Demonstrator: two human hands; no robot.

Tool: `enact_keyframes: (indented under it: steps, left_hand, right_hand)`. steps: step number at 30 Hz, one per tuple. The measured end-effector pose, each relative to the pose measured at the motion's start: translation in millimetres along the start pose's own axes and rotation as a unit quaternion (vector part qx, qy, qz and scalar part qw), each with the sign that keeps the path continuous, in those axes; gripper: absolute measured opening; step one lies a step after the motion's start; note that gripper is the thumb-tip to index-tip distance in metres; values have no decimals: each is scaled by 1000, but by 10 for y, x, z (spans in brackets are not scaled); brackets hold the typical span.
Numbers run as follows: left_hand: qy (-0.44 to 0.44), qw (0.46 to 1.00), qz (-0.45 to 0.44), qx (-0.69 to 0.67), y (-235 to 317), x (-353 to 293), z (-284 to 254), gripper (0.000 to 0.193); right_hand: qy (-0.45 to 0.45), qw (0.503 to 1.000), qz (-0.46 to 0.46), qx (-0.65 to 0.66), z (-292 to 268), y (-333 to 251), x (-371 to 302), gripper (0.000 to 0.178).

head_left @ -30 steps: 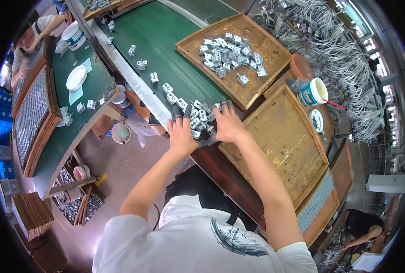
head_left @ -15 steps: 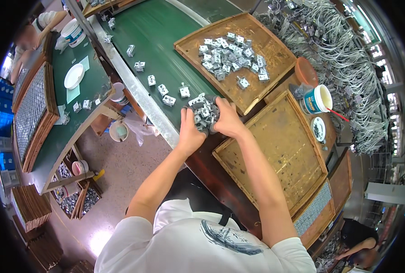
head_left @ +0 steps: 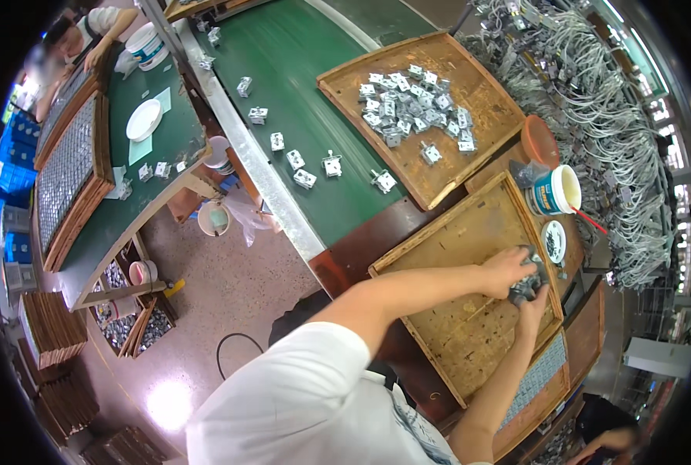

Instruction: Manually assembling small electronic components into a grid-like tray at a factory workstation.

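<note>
Over the right side of a shallow wooden tray point(head_left: 446, 302), my two hands press a clump of small grey metal parts point(head_left: 525, 285) between them. My left hand point(head_left: 505, 271) reaches across from the left, its fingers curled over the clump. Below it, my right hand point(head_left: 533, 304) grips the near side. The parts look blurred, and the hands hide some of them. A second wooden tray point(head_left: 345, 87), farther off, carries a heap of similar metal parts point(head_left: 411, 108).
Several loose metal parts lie along the green conveyor belt point(head_left: 283, 70). Beside the tray stand a white-and-blue bucket point(head_left: 551, 194) with a red stick, an orange bowl point(head_left: 540, 142) and a small white dish point(head_left: 553, 240). Bundled grey cables point(head_left: 601, 132) hang at right. A co-worker point(head_left: 89, 39) sits far left.
Both hands have moved right, from the belt's near end to over the near tray, carrying the clump of metal parts. One part stays behind on the belt's end. My body has turned right.
</note>
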State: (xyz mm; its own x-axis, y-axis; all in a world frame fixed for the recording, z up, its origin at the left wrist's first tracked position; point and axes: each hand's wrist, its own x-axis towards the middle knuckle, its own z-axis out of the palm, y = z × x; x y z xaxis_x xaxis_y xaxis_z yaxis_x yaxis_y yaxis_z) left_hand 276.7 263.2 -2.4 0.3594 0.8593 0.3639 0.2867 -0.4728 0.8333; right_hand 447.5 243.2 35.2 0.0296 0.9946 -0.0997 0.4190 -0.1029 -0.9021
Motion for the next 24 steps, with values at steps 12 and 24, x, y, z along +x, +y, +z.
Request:
enact_keyframes:
  steps: [12,24]
  left_hand:
    - [200,861,-215,415,-346,-1448,-2578,57]
    - [297,767,-476,310,-1874,-2688,-4633,60]
  right_hand:
    - [-73,923,-277,-257,1150,-845,-368,44]
    - [-205,849,-280,-399,2979,-872,-208,58]
